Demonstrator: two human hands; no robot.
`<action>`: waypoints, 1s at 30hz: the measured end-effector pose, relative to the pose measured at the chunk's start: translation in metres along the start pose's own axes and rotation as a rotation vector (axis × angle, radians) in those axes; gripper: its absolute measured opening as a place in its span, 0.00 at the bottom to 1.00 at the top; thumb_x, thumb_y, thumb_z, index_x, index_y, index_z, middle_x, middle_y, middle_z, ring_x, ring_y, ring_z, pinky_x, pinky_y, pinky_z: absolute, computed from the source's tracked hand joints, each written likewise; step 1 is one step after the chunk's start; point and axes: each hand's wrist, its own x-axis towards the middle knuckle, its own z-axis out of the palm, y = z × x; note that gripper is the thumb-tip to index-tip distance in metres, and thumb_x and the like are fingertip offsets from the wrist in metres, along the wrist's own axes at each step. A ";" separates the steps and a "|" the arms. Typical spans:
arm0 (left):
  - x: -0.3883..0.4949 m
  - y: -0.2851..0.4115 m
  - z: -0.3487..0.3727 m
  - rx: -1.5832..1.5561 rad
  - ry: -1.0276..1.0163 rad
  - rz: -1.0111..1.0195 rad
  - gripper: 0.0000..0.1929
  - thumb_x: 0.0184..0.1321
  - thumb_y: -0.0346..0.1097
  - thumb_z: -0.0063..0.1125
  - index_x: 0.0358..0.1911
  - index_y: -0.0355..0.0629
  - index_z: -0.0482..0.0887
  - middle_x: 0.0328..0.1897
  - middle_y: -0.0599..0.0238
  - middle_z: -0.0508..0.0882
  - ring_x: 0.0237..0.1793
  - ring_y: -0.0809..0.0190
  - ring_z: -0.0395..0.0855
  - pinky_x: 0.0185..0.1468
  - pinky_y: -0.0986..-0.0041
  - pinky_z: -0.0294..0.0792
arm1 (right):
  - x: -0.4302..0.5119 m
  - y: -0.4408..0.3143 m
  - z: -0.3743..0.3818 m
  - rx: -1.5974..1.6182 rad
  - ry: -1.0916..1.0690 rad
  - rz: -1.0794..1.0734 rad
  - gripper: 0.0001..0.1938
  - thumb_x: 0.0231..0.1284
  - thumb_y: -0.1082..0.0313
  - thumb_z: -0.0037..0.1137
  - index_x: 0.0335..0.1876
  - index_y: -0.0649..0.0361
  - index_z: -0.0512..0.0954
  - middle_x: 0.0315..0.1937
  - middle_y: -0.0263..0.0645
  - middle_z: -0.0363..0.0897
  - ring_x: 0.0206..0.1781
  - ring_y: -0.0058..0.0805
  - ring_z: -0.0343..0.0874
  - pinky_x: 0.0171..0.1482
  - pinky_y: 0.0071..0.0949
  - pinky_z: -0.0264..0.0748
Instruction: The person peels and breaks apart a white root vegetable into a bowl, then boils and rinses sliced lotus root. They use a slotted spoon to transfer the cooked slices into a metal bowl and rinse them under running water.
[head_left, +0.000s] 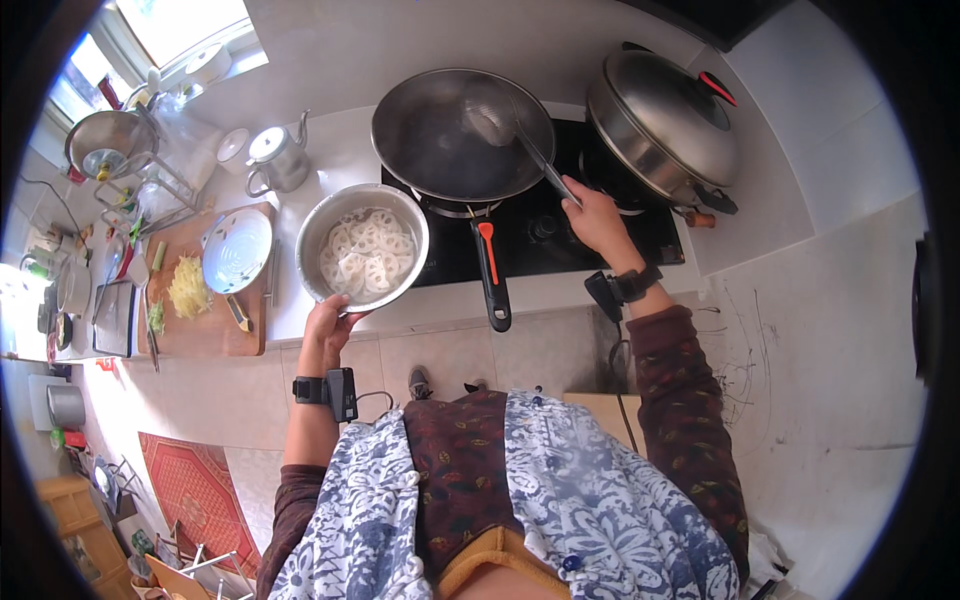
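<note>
My left hand (328, 324) grips the near rim of a metal basin (306, 251). Many pale lotus root slices (371, 251) lie inside it, apparently in water. My right hand (596, 217) holds the metal handle of a mesh skimmer (491, 120). Its basket is over the right half of a dark wok (427, 142), and I cannot tell whether it touches the inside. The wok stands on a black cooktop (540, 240), with its black and red handle (491, 277) pointing towards me. Haze hangs over the wok.
Right of the wok sits a large lidded steel pan (660, 120). Leftward are a metal kettle (279, 159) and a wooden cutting board (240, 330) bearing a plate (238, 251), shredded pale vegetable (190, 287) and a yellow-handled peeler (238, 313). A knife (150, 330) lies at the board's left side.
</note>
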 end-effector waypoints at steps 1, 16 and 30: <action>0.000 0.000 0.000 0.000 -0.013 0.005 0.21 0.54 0.21 0.40 0.54 0.22 0.59 0.48 0.43 0.75 0.38 0.49 0.82 0.34 0.72 0.83 | 0.001 -0.003 0.002 0.023 -0.026 0.006 0.20 0.57 0.65 0.50 0.57 0.53 0.71 0.35 0.53 0.78 0.39 0.51 0.76 0.42 0.38 0.72; -0.003 0.001 0.004 0.036 -0.039 0.029 0.21 0.54 0.22 0.41 0.53 0.21 0.60 0.48 0.43 0.74 0.41 0.49 0.81 0.41 0.67 0.82 | -0.039 -0.037 -0.031 0.164 -0.354 -0.004 0.23 0.58 0.69 0.50 0.61 0.57 0.68 0.43 0.46 0.80 0.38 0.24 0.79 0.43 0.22 0.72; 0.000 -0.006 0.010 -0.017 -0.043 0.044 0.20 0.55 0.22 0.41 0.51 0.19 0.61 0.45 0.42 0.76 0.36 0.51 0.82 0.35 0.72 0.83 | -0.076 -0.066 -0.042 0.254 -0.241 -0.123 0.21 0.56 0.71 0.50 0.57 0.61 0.70 0.47 0.53 0.76 0.46 0.47 0.78 0.47 0.28 0.73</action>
